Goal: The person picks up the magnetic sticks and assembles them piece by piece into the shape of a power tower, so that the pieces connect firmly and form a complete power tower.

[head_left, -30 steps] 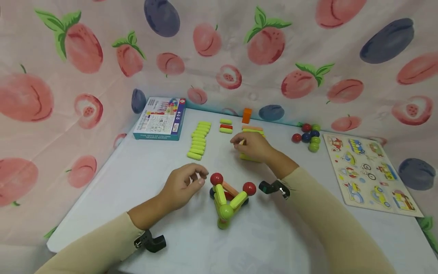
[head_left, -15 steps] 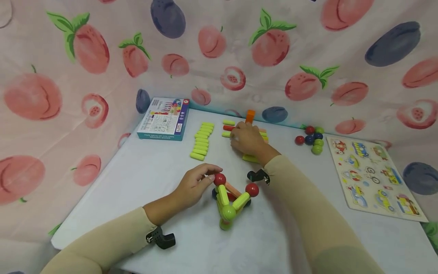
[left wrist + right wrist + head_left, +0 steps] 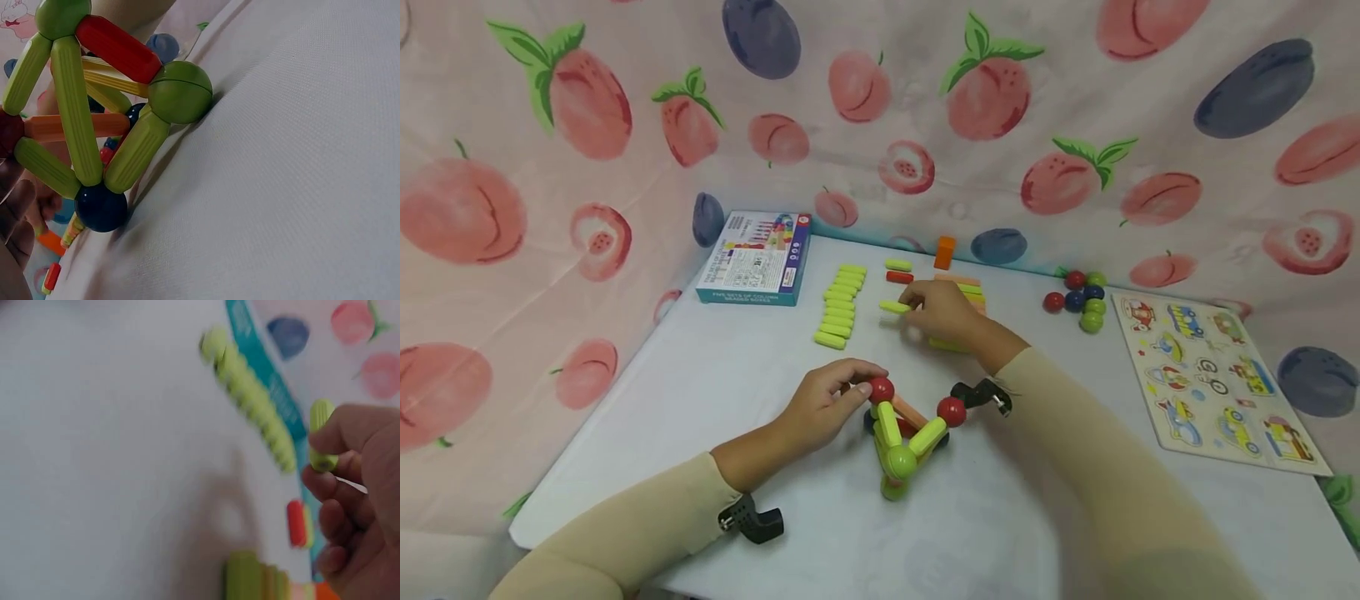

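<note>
In the head view my right hand (image 3: 946,312) pinches a yellow-green stick (image 3: 892,307) between thumb and fingers, raised over the table. The right wrist view shows the same stick (image 3: 321,419) upright in the pinch. My left hand (image 3: 818,407) holds a red ball (image 3: 882,390) at a top corner of a ball-and-stick frame (image 3: 901,461), thumb on the near side and forefinger behind. The frame joins green, red and blue balls with green, orange and red sticks. In the left wrist view its blue ball (image 3: 101,207) and green ball (image 3: 181,92) rest on the cloth.
A row of green sticks (image 3: 837,312) lies left of my right hand. Behind it are a red stick (image 3: 899,277), another green stick (image 3: 898,264) and an orange block (image 3: 945,252). A box (image 3: 754,258), loose balls (image 3: 1074,300) and a picture board (image 3: 1217,379) stand around.
My left hand has moved right and taken hold of the frame's red ball. My right hand reached to the small sticks at the back, picked up a green one and drew it nearer.
</note>
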`<state>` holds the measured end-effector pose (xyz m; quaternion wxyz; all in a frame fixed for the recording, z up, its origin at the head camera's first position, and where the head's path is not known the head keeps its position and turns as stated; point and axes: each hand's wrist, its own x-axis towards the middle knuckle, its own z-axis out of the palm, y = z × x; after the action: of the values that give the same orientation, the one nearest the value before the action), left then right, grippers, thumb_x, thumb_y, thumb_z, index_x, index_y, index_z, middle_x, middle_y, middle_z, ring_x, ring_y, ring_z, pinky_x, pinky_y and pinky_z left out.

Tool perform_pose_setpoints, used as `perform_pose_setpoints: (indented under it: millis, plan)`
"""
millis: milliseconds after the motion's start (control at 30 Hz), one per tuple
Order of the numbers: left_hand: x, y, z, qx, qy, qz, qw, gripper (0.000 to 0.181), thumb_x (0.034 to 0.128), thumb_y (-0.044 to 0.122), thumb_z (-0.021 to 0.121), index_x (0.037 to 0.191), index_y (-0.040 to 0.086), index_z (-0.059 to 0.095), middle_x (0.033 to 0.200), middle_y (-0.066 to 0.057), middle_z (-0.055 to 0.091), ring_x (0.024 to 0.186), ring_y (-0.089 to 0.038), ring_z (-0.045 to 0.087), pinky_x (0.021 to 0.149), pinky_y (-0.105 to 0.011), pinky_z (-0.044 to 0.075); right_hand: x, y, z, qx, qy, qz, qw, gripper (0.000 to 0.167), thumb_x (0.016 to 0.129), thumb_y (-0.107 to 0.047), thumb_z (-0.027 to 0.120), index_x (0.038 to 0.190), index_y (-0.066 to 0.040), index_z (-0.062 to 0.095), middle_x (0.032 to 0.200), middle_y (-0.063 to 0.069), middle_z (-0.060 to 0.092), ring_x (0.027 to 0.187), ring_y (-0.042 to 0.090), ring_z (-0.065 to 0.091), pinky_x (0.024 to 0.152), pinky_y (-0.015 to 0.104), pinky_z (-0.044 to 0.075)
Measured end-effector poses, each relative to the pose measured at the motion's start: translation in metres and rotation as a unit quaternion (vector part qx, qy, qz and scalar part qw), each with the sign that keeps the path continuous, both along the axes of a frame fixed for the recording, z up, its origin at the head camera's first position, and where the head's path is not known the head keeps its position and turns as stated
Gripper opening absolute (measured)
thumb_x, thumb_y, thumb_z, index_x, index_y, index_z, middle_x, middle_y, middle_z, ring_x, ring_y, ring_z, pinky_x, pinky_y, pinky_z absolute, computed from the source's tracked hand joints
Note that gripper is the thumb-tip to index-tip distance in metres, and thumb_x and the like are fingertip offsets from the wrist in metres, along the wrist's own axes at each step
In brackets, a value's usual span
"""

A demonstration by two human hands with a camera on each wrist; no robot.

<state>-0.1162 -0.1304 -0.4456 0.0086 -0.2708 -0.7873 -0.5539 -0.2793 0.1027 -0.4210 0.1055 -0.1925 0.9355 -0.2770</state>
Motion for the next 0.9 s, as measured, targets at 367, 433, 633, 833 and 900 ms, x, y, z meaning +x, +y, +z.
perform_pose_setpoints:
  millis: [367,433,633,833,900]
  plan:
    - [-0.005,-0.003,0.006,0.006,0.002,-0.006,1.0000,0.027,0.1073,0.009,0.056,0.128,0.005,0.072,0.115,-0.001,0.076,0.093,-0.021,0.067,0.081,-0.030,0.056,0.101,0.044,0.056,-0.133,-0.273,0.015,0.9526,0.019,0.097,-0.025,0.071,0.106,-0.008,0.071,0.099,0.011,0.070,0.097,0.027,0.055,0.084,0.041,0.045]
    - [-0.005,-0.004,0.006,0.009,-0.004,-0.007,0.9999,0.027,0.1074,0.009,0.057,0.128,0.004,0.072,0.115,-0.002,0.077,0.093,-0.020,0.067,0.081,-0.030,0.056,0.110,0.045,0.057,-0.125,-0.283,0.028,0.9505,0.019,0.096,-0.025,0.071,0.105,-0.008,0.071,0.094,0.007,0.070,0.098,0.026,0.057,0.087,0.041,0.045]
    - [-0.005,-0.004,0.006,0.016,-0.015,-0.007,0.9997,0.027,0.1075,0.009,0.055,0.128,0.001,0.071,0.114,-0.003,0.077,0.093,-0.022,0.067,0.082,-0.030,0.057,0.119,0.037,0.053,-0.118,-0.292,0.055,0.9475,0.019,0.094,-0.023,0.072,0.105,-0.007,0.073,0.085,0.005,0.067,0.088,0.024,0.060,0.087,0.041,0.048]
    - [-0.004,-0.001,0.006,0.017,-0.020,-0.013,0.9995,0.027,0.1081,0.010,0.055,0.128,0.004,0.071,0.113,-0.004,0.077,0.093,-0.021,0.067,0.083,-0.029,0.057,0.121,0.035,0.047,-0.105,-0.292,0.040,0.9499,0.019,0.093,-0.025,0.071,0.100,-0.007,0.074,0.083,0.004,0.067,0.084,0.022,0.059,0.079,0.036,0.047]
    - [-0.003,0.000,0.006,0.018,-0.023,-0.017,0.9994,0.027,0.1083,0.009,0.054,0.129,0.003,0.071,0.115,-0.005,0.077,0.094,-0.021,0.067,0.083,-0.029,0.057,0.122,0.037,0.045,-0.107,-0.289,0.043,0.9504,0.022,0.095,-0.028,0.071,0.103,-0.008,0.075,0.087,0.004,0.068,0.088,0.023,0.060,0.081,0.035,0.048]
